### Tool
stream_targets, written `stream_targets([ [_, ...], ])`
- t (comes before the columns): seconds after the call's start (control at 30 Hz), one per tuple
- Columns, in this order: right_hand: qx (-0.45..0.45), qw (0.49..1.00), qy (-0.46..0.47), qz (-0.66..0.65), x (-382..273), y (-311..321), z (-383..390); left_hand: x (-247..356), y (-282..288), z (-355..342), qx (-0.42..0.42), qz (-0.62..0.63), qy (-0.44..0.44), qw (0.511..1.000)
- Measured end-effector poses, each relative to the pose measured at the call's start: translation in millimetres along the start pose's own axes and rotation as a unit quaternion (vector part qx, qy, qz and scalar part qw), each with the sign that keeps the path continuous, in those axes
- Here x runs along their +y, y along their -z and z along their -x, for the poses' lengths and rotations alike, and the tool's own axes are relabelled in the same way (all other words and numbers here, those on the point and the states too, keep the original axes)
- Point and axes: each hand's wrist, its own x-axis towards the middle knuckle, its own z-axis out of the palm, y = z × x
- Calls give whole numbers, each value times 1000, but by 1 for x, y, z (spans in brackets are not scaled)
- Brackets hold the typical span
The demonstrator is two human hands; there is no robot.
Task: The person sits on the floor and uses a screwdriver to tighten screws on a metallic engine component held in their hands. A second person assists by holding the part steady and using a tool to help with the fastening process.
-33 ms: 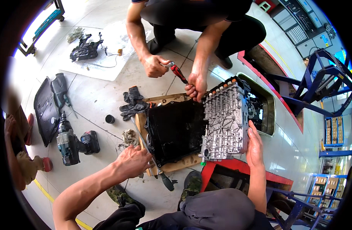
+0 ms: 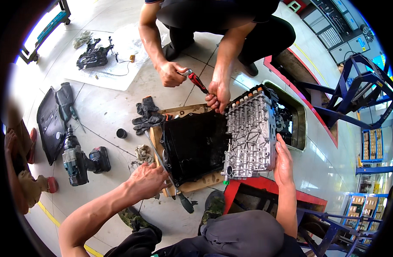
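Observation:
A silver metal valve body [image 2: 248,141], dotted with channels and bores, leans over the right edge of a black flat pan [image 2: 192,145]. My right hand [image 2: 283,160] is pressed along the valve body's right side, fingers straight, steadying it. At the pan's lower left corner is my left hand [image 2: 149,182], fingers curled in; what they grip is hidden. Beside those fingers runs the long shaft of a screwdriver [image 2: 185,203] with a dark green handle. Across from me, a co-worker's hands [image 2: 173,73] hold a red and black ratchet tool [image 2: 197,80] at the valve body's upper left corner.
Under the pan lies a wooden board [image 2: 200,183]. Gloves [image 2: 147,115], a rag [image 2: 143,154], a small black cup [image 2: 121,133] and a cordless impact wrench [image 2: 76,160] lie left. An oily metal tray [image 2: 305,124] stands right, near red-edged floor openings [image 2: 265,186] and a blue frame [image 2: 355,92].

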Motion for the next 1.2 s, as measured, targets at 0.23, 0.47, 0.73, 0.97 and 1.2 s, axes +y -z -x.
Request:
stream_targets([
  [0.23, 27, 1000, -7, 10, -5, -11, -9, 2, 0, -10, -10, -6, -23, 1000],
  [0.47, 12, 1000, 2, -3, 13, -8, -15, 9, -7, -14, 64, 60, -70, 994],
  [0.73, 28, 999, 2, 28, 10, -20, -14, 8, 23, -14, -11, 59, -34, 998],
  [0.97, 86, 996, -12, 15, 11, 8, 6, 15, 86, -26, -46, 203, -108, 972],
  [1.2, 84, 936, 109, -325, -93, -23, 79, 29, 178, -72, -129, 700, -118, 692],
])
